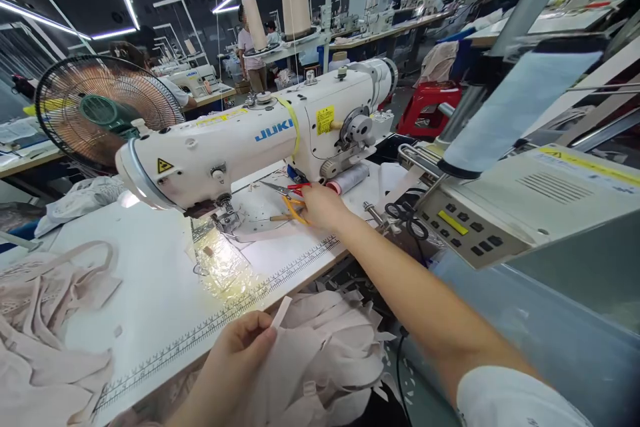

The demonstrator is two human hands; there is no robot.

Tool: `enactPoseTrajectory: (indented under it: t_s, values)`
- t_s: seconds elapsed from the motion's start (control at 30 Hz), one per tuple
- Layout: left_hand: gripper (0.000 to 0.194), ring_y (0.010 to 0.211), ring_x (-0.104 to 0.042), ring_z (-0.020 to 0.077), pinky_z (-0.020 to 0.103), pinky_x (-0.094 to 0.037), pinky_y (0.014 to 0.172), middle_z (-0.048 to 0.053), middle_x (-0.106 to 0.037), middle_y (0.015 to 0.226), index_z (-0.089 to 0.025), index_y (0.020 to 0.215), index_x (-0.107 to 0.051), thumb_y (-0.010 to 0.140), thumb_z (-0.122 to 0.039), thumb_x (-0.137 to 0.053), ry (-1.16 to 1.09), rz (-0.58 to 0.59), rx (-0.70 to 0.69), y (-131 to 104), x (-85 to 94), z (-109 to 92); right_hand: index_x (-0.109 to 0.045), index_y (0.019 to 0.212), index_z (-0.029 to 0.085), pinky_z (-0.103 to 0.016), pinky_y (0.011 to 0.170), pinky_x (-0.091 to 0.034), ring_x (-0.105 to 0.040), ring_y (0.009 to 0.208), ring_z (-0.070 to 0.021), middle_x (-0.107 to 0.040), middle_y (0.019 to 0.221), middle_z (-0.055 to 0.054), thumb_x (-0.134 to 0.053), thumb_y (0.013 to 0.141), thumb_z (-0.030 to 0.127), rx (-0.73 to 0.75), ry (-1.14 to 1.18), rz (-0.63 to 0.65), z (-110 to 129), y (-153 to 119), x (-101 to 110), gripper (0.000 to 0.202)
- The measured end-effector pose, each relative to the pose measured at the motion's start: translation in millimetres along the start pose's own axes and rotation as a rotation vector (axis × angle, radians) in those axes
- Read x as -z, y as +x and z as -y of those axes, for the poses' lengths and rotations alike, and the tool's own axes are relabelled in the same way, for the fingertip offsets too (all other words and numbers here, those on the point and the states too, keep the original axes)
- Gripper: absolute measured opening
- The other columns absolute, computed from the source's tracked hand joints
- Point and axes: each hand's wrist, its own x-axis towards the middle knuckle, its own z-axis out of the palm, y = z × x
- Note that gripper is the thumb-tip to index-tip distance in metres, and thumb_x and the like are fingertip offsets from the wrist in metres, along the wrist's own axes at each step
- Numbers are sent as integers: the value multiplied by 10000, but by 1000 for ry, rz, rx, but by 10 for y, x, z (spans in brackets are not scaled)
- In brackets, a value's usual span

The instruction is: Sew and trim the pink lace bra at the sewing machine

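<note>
My left hand [243, 350] is closed in a pinch on the end of a pale pink fabric strip [281, 313], in front of the table edge. Beneath it a heap of pale pink fabric pieces [325, 347] hangs at the front of the table. Under the arm of the white sewing machine [260, 130], my right hand [323, 205] is closed around the handles of scissors [277, 189]. Their blades point left, and red and orange show at the handles. A thin tool with a wooden handle [281, 217] lies beside them. My right fingertips are partly hidden.
More pink fabric [45, 340] lies on the left of the white table [150, 267], which has a printed ruler along its front. A grey thread spool [350, 178] lies behind my right hand. A control box [530, 193] stands right; a fan [105, 110] stands behind left.
</note>
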Motion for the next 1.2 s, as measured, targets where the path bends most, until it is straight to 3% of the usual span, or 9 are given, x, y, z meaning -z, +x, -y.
enactPoseTrajectory:
  t_s: [0.1, 0.17, 0.23, 0.37, 0.53, 0.7, 0.93, 1.1, 1.2]
  values:
    - [406, 583, -408, 96, 195, -320, 571, -47, -500, 613, -161, 682, -553, 626, -517, -739, -87, -14, 12, -17, -3, 23, -560, 927, 133, -287, 667, -462, -571, 761, -199, -594, 882, -93, -545, 841, 429, 36, 81, 1, -57, -619, -54, 308]
    - [409, 570, -404, 94, 193, -310, 557, -49, -500, 605, -164, 682, -544, 622, -518, -740, -117, -2, 21, -23, 3, 33, -538, 830, 169, -266, 557, -445, -512, 630, -174, -550, 753, -49, -522, 746, 645, 198, 307, 149, -104, -1100, -165, 483]
    - [420, 559, -396, 93, 191, -298, 543, -51, -492, 588, -163, 667, -545, 609, -529, -742, -108, 14, 10, -25, 11, 35, -526, 893, 166, -308, 619, -452, -504, 683, -199, -551, 822, -87, -295, 751, 773, 387, 559, 281, -128, -1527, -303, 665]
    - [410, 565, -386, 96, 197, -302, 552, -46, -486, 582, -153, 647, -568, 619, -532, -722, -57, 31, -26, -30, 3, 35, -432, 728, 206, -323, 580, -401, -437, 613, -192, -531, 754, -79, -232, 717, 798, 279, 591, 457, -66, -1974, -540, 625]
    - [398, 530, -364, 95, 210, -281, 522, -43, -476, 543, -149, 625, -550, 595, -506, -724, -31, 32, 0, -60, -68, 27, -330, 671, 224, -276, 565, -332, -376, 602, -156, -471, 717, -16, -508, 671, 594, 230, 602, 460, 83, -1937, -644, 410]
    - [386, 507, -338, 85, 204, -267, 505, -52, -458, 520, -152, 592, -525, 597, -485, -719, -53, 18, -1, -108, -102, 2, -354, 680, 223, -258, 574, -321, -385, 611, -142, -459, 716, 12, -601, 678, 480, 231, 614, 464, 163, -1889, -624, 356]
    - [367, 492, -322, 82, 203, -256, 490, -57, -434, 497, -157, 570, -512, 603, -458, -719, -52, 15, -16, -105, -99, 17, -343, 657, 219, -251, 572, -314, -375, 586, -131, -453, 693, 19, -594, 700, 477, 225, 662, 442, 181, -1946, -650, 363]
    - [350, 493, -312, 79, 198, -240, 484, -61, -415, 510, -156, 603, -515, 664, -452, -691, -20, 32, -31, -93, -62, 51, -325, 599, 212, -235, 532, -292, -358, 567, -120, -417, 642, 39, -698, 651, 492, 109, 673, 444, 185, -1940, -729, 469]
    - [352, 514, -338, 83, 193, -270, 498, -56, -439, 545, -158, 652, -545, 676, -476, -693, -23, 47, -25, -98, -21, 69, -304, 588, 216, -240, 526, -300, -355, 564, -124, -403, 621, 41, -698, 635, 543, 67, 681, 351, 142, -1933, -694, 515]
